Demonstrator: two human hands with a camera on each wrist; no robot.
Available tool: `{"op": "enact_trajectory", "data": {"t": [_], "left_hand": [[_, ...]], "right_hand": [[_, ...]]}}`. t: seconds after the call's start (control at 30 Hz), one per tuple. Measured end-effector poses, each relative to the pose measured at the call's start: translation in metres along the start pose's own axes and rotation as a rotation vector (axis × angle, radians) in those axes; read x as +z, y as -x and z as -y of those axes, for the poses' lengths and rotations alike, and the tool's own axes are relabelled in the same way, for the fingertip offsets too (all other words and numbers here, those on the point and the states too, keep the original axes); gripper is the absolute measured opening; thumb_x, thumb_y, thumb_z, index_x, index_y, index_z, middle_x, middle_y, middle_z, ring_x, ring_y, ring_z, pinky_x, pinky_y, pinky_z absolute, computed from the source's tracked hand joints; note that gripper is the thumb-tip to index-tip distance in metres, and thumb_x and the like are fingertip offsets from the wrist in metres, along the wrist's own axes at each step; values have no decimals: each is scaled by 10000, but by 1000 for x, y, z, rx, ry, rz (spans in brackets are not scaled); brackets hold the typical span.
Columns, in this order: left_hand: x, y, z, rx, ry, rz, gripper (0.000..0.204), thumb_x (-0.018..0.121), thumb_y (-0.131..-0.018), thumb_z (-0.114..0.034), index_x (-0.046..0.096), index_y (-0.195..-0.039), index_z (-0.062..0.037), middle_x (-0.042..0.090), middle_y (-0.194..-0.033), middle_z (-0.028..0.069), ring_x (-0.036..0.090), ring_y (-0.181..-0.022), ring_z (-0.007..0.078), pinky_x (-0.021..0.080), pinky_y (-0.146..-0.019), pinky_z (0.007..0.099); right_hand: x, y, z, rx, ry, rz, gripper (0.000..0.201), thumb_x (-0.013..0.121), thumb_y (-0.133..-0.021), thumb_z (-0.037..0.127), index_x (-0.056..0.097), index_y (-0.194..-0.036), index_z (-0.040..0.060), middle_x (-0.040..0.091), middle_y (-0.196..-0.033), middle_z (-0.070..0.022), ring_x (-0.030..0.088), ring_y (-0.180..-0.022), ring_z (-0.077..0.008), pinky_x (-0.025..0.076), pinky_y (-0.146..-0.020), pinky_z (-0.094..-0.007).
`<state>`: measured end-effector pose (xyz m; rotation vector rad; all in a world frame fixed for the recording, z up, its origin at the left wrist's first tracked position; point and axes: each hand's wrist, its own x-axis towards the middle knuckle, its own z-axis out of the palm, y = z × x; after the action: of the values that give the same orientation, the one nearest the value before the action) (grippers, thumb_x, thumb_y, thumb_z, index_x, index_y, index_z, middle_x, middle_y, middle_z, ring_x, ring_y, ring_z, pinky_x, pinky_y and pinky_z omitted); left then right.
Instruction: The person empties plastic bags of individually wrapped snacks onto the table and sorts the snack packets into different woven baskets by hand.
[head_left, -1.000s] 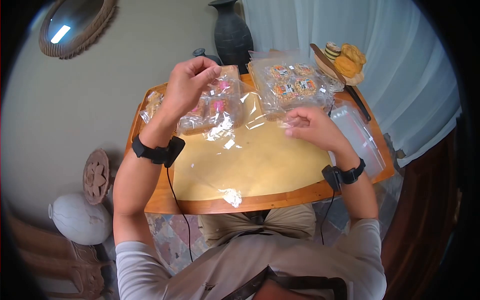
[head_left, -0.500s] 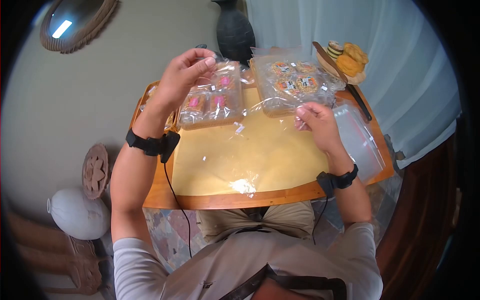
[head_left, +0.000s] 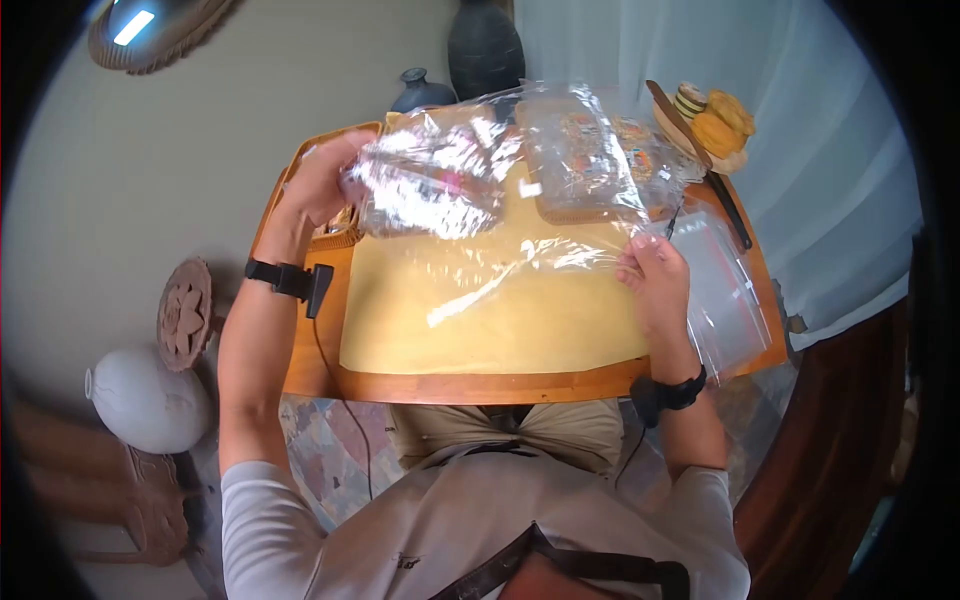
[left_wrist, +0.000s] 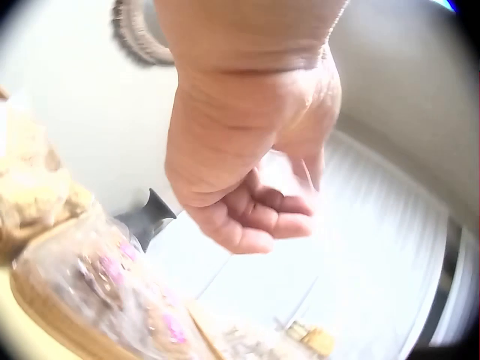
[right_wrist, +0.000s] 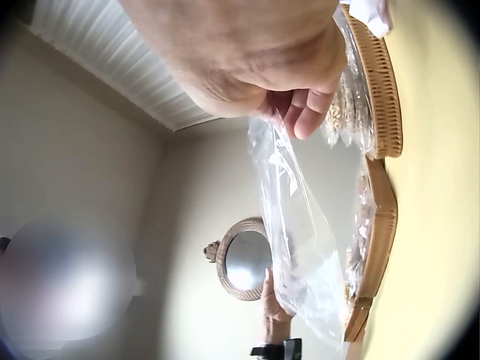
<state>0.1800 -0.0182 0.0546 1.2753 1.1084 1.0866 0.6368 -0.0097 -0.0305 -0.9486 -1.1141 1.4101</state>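
Note:
A large clear plastic bag (head_left: 430,205) stretches between my two hands above the table, glaring strongly on its left part. My left hand (head_left: 325,180) grips its left end, a little blurred, over the left basket; in the left wrist view that hand (left_wrist: 247,157) has curled fingers. At the bag's right edge, my right hand (head_left: 660,275) pinches the film between thumb and fingers. The right wrist view shows the bag (right_wrist: 300,225) hanging from those fingers. Through the film, packets with pink labels (left_wrist: 176,328) and round packaged snacks (head_left: 630,155) show in wicker baskets.
Yellow paper (head_left: 490,340) covers the wooden table (head_left: 470,386). Flat clear zip bags (head_left: 725,290) lie at the right, near a black-handled utensil (head_left: 732,215) and a dish of bread-like items (head_left: 715,135). A left basket (head_left: 337,240) and dark vase (head_left: 485,55) stand farther back.
My left hand has moved left and downward, and my right hand slightly right and down. The clear bag has spread out between them and risen off the yellow paper.

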Motion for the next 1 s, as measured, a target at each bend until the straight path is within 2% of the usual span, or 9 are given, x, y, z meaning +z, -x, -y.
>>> {"op": "enact_trajectory", "data": {"t": [0.07,0.2,0.23,0.4,0.77,0.83,0.87,0.97,1.0], "left_hand": [[8,11,7,178,525,149,495,484,-1052,-497,631,-1211,-52,714,-1137,105,720,-973,207,611,-886,424],[64,44,64,-173,312,88,421,611,-1013,-415,642,-1201,-40,672,-1236,88,701,-1060,193,615,-875,413],[93,54,62,-293,331,-125,366,670,-993,-327,645,-1190,-20,702,-1118,76,723,-955,177,626,-813,347],[84,63,91,-291,123,-152,171,631,-1018,-231,668,-975,-70,687,-806,21,691,-672,134,599,-663,267],[65,140,86,-577,-70,-46,220,682,-980,-239,671,-865,-51,660,-731,10,606,-572,79,496,-550,223],[57,149,85,-398,-563,-6,189,684,-977,-205,668,-923,-24,663,-718,25,607,-582,113,480,-552,258],[70,148,64,-251,-1055,-220,208,700,-954,-193,653,-974,9,671,-746,70,640,-660,142,509,-603,300],[95,140,57,70,-805,-281,219,715,-929,-183,647,-1017,6,678,-798,108,663,-708,158,526,-646,307],[112,137,52,5,-802,-180,262,720,-923,-201,646,-1085,-10,697,-950,144,695,-849,230,550,-766,352]], "right_hand": [[3,9,-6,-8,-166,-102,155,638,-1012,212,635,-1040,60,653,-925,-13,630,-845,-109,550,-713,-266],[10,22,-24,-8,-275,-189,151,636,-1015,212,630,-1060,68,649,-931,-9,633,-867,-113,556,-736,-286],[11,24,-33,-22,-323,-188,150,635,-1016,211,630,-1070,71,652,-933,-9,635,-867,-115,557,-744,-292],[17,32,-43,2,-376,-238,140,631,-1018,199,635,-1091,79,658,-943,-8,637,-852,-119,560,-764,-309],[-8,83,-50,323,-49,34,392,663,-950,76,541,-1312,-14,644,-855,-62,620,-681,-120,522,-592,-253],[-7,91,-51,349,27,51,405,660,-944,61,533,-1320,-22,641,-835,-62,618,-661,-119,518,-581,-247],[-6,94,-52,369,101,66,419,657,-938,46,524,-1328,-29,638,-815,-63,616,-641,-118,514,-569,-241],[-6,101,-52,369,112,121,408,637,-933,27,531,-1322,-31,634,-802,-57,622,-643,-115,518,-572,-244],[-3,100,-48,370,116,131,408,637,-933,27,531,-1322,-31,634,-802,-57,622,-643,-115,518,-572,-244]]}}
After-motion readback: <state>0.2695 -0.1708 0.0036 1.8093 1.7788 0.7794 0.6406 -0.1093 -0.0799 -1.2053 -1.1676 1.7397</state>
